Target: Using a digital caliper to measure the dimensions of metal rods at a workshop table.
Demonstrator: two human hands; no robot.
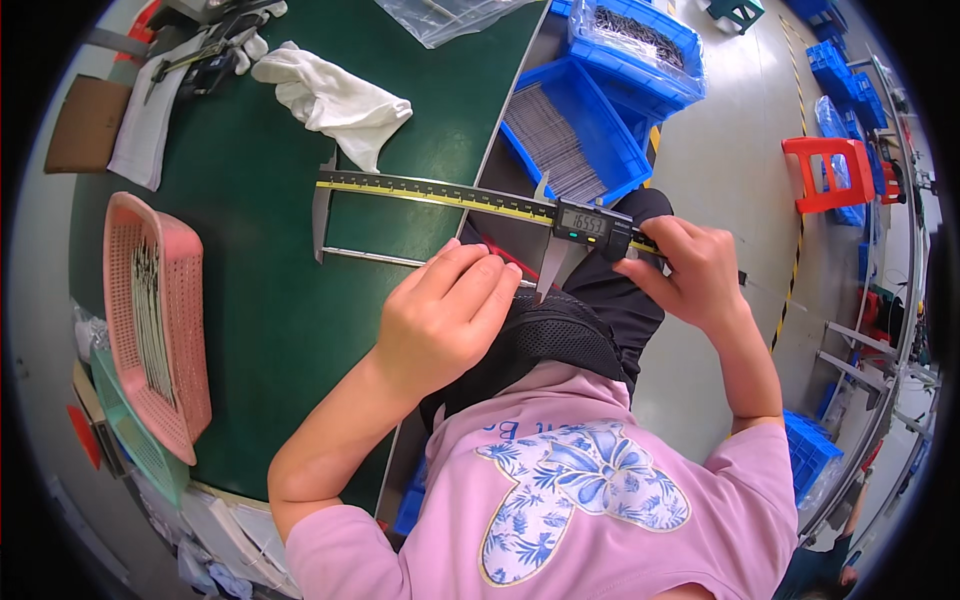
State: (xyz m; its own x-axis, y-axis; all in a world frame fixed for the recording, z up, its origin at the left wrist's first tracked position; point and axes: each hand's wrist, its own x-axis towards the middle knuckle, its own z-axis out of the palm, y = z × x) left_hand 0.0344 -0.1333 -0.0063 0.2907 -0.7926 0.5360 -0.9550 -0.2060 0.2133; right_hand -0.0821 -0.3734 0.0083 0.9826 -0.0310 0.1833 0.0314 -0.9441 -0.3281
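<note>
I measure a thin metal rod (375, 258) with a long digital caliper (480, 205) at the near edge of a green table (260, 300).

My left hand (445, 315) pinches the rod's near end; my right hand (695, 270) grips the caliper's slider. Both look stiff, light, slippery steel, best held by the ends. Farther off: pink basket (150, 320) left, white gloves (335, 100), blue bins (590, 130) right.

Bright, even overhead light, soft shadows, sharp centre; fisheye bends edges into a dark, slightly blurred rim.
</note>
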